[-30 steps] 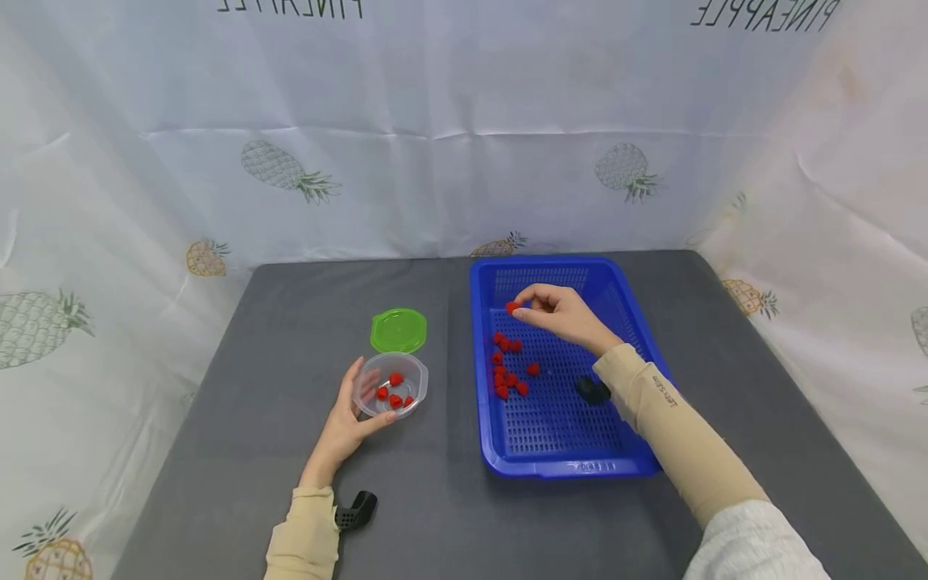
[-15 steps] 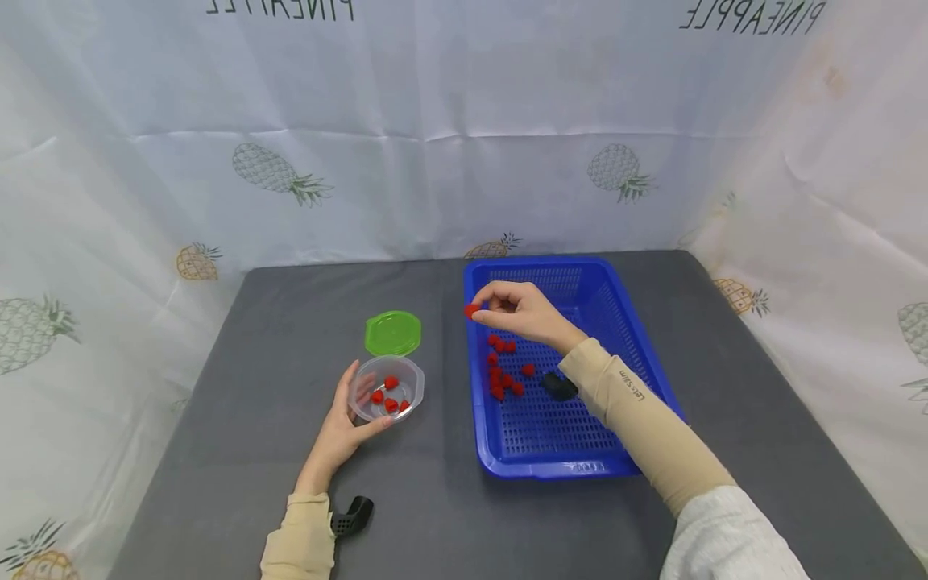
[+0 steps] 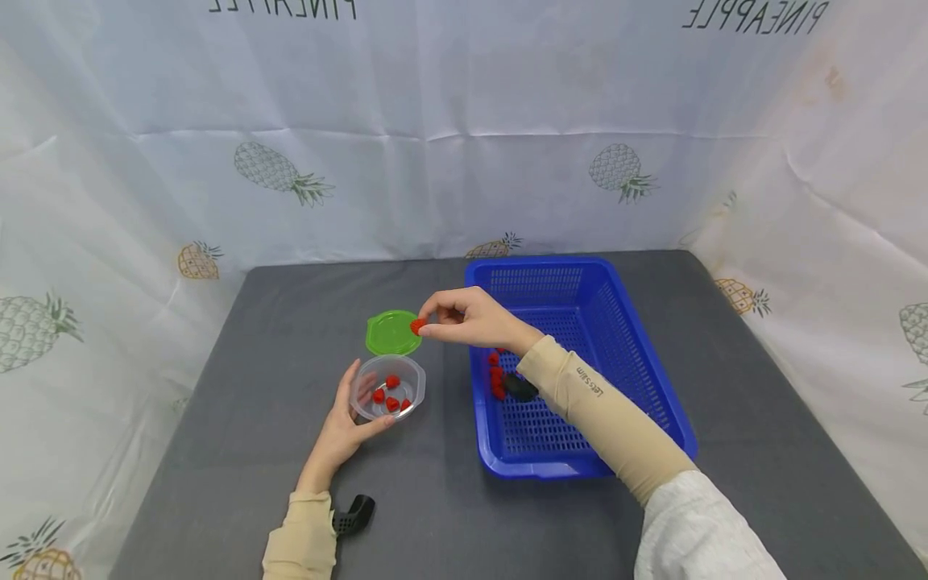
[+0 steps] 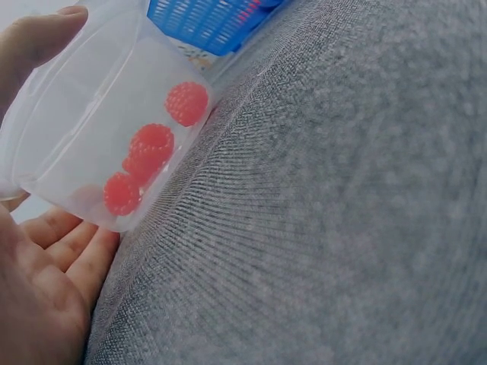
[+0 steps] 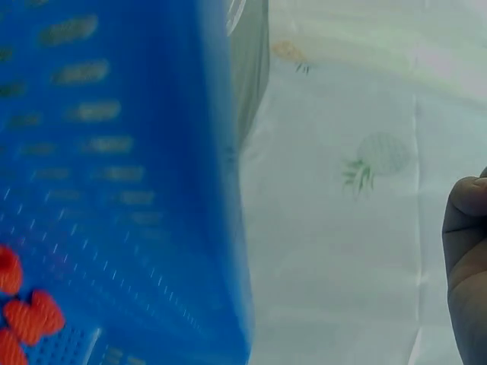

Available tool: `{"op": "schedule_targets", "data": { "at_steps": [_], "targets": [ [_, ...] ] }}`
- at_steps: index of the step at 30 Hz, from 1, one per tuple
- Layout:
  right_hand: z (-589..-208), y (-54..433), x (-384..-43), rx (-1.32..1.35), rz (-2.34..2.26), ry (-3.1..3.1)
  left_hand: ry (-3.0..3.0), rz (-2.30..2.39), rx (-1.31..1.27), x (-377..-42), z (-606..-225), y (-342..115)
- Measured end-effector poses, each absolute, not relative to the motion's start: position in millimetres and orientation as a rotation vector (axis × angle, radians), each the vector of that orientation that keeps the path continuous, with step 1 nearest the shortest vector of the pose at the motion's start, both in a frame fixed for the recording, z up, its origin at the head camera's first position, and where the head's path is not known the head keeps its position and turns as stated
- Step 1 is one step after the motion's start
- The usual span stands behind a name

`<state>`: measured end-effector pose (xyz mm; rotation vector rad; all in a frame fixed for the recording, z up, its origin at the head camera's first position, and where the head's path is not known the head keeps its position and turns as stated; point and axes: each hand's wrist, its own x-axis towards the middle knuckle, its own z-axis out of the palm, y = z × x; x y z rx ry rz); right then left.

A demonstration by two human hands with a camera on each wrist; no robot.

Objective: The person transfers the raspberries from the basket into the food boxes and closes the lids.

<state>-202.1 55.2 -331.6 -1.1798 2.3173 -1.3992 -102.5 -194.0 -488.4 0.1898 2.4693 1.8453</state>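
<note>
My left hand (image 3: pixel 341 427) holds a clear plastic container (image 3: pixel 416 377) standing on the dark tabletop, thumb on its near side and fingers around the far left. Several raspberries (image 4: pixel 187 103) lie in the bottom, plain through the wall in the left wrist view. Between thumb and fingertips, my right hand (image 3: pixel 474 318) pinches one red raspberry (image 3: pixel 417 325). It hovers at the right edge of the green lid (image 3: pixel 387 332), just behind the container. More raspberries (image 3: pixel 496 377) sit at the left side of the blue basket (image 3: pixel 656 395), partly hidden by my right wrist.
The grey-black cloth (image 3: pixel 428 515) covers the table, with a pineapple-print curtain (image 3: pixel 435 185) behind and at both sides. A black wrist mount (image 3: pixel 353 515) sticks out from my left sleeve; another black mount (image 3: pixel 520 388) hangs under my right wrist over the basket.
My right hand has carried the raspberry left, from above the basket past its rim to the lid. The left hand and the container stay put.
</note>
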Motion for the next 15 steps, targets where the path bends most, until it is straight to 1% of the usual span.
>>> {"op": "schedule_targets", "data": {
  "at_steps": [8,15],
  "targets": [
    [-339.9,31.9,-202.0,-1.241,-1.34,2.266,2.484,1.839,0.202,-102.5,-490.3,-192.3],
    [-338.2,27.6,-205.0,-1.137,-1.384,2.277,2.464,1.85,0.187,-103.4,-489.3,-193.5]
  ]
}}
